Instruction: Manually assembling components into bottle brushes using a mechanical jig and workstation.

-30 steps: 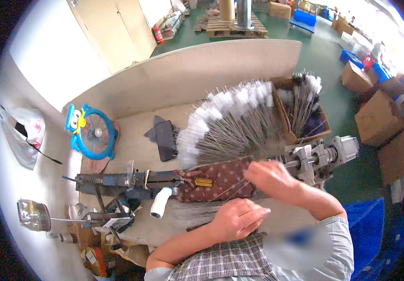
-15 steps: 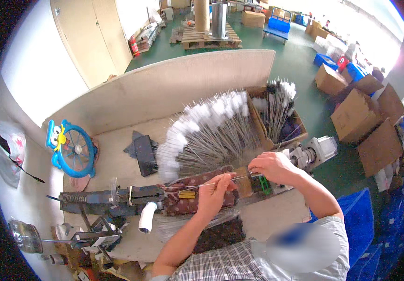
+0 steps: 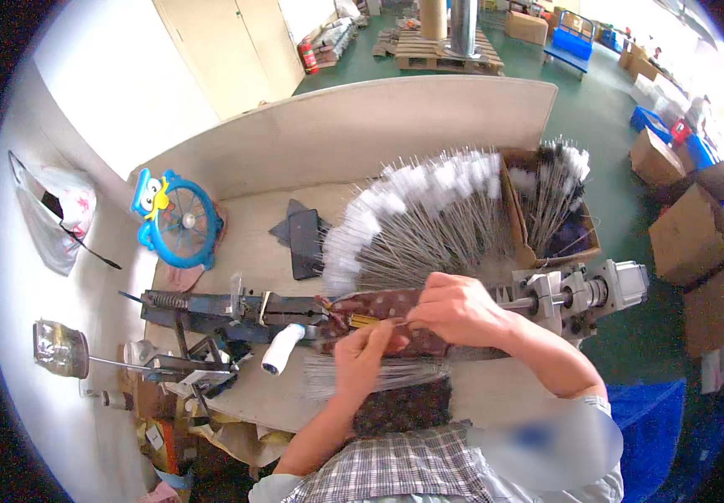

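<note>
My left hand (image 3: 360, 356) is closed in a pinch over the spotted dark red cloth (image 3: 429, 339). Right beside it, my right hand (image 3: 456, 310) is bent down with its fingers pinched together, and the fingertips of both hands almost meet. Between them is a thin wire, mostly hidden by the fingers. A small yellow block (image 3: 363, 320) lies on the cloth by my left fingertips. Under the cloth runs a long bench machine, with a dark metal rail (image 3: 211, 312) on the left and a motor with a shaft (image 3: 622, 287) on the right.
Behind my hands spread many wire-stemmed white brushes (image 3: 429, 226), beside a cardboard box (image 3: 517, 197) of dark-tipped ones. Thin wires (image 3: 378, 377) lie in front of the cloth. Leftward are a white tube (image 3: 282, 350), a phone (image 3: 304, 243) and a blue fan (image 3: 181, 218). A raised panel (image 3: 362, 126) closes the back.
My right hand has left the machine's right end and come left to my left hand over the cloth. The wire stretched between them is now mostly hidden. The whole view has shifted.
</note>
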The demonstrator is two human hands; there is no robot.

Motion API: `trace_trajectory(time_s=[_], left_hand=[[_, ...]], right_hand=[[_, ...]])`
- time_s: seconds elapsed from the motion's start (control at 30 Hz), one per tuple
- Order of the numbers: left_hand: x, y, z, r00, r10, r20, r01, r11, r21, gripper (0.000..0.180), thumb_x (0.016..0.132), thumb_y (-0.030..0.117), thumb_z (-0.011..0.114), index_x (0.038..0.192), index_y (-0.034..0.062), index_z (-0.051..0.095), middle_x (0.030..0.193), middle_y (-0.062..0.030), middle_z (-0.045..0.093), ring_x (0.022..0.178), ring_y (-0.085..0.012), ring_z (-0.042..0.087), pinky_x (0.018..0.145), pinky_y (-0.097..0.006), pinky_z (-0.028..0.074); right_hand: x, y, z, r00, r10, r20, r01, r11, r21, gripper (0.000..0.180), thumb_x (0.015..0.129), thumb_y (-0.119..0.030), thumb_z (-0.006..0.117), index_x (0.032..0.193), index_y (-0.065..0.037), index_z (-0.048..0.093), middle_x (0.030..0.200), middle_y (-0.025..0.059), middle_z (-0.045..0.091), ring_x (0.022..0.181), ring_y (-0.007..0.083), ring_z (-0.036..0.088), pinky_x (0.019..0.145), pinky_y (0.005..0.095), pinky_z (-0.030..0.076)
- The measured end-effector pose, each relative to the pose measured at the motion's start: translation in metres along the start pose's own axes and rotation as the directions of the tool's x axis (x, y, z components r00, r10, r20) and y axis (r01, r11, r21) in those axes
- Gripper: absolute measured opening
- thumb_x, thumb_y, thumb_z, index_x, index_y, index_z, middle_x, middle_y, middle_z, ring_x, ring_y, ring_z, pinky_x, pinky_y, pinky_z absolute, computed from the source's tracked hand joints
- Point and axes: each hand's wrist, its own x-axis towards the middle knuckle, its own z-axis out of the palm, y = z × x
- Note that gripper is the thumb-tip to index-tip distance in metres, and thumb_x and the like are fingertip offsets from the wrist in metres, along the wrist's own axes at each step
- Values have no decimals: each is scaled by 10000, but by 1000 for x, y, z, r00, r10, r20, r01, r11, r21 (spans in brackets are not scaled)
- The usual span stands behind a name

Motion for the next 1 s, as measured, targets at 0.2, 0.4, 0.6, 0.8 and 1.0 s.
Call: trace_trajectory(time_s=[0.2, 0.4, 0.6, 0.8, 1.0], left_hand=[[-31, -32, -69, 976, -187, -113, 172, 977, -128, 220, 881, 179, 569, 875, -25, 651, 756, -89, 649, 676, -131, 608, 646, -253, 502], [-25, -54, -101, 933, -278, -230, 125, 848, -516, 343, 948, 280, 406, 1130, 10, 514, 829, -100, 632, 674, -178, 604, 572, -299, 489], [-3, -49, -83, 978, -163, -132, 120, 951, -284, 346, 849, 343, 586, 775, 16, 670, 646, -83, 627, 572, -137, 576, 552, -280, 458], [10, -73, -87, 987, -11, -157, 74, 914, 398, 396, 774, 352, 680, 600, -2, 641, 540, -20, 572, 516, -94, 479, 509, -272, 399], [3, -63, -64, 975, -203, -89, 169, 942, -291, 116, 830, 115, 588, 879, 15, 558, 755, -55, 592, 731, -155, 582, 599, -295, 482]], right_hand=[[48, -9, 73, 993, 30, -112, -17, 993, 116, 93, 711, -179, 666, 780, -117, 664, 703, 2, 589, 724, 210, 549, 636, 325, 483], [70, -16, 102, 986, 101, -129, -108, 993, -48, 32, 666, -138, 603, 670, -108, 591, 664, 13, 555, 699, 223, 539, 624, 339, 474], [75, -16, 105, 990, 126, -62, -133, 984, -119, 52, 626, -134, 594, 609, -116, 549, 639, 13, 534, 683, 223, 530, 603, 345, 466], [71, -27, 91, 994, 75, -81, -90, 975, -203, 65, 641, -133, 592, 699, -115, 570, 672, 3, 516, 677, 201, 526, 584, 321, 453], [5, -40, 83, 996, -3, 89, 15, 991, -135, 207, 683, -134, 579, 888, -120, 598, 751, 27, 519, 751, 215, 563, 628, 346, 477]])
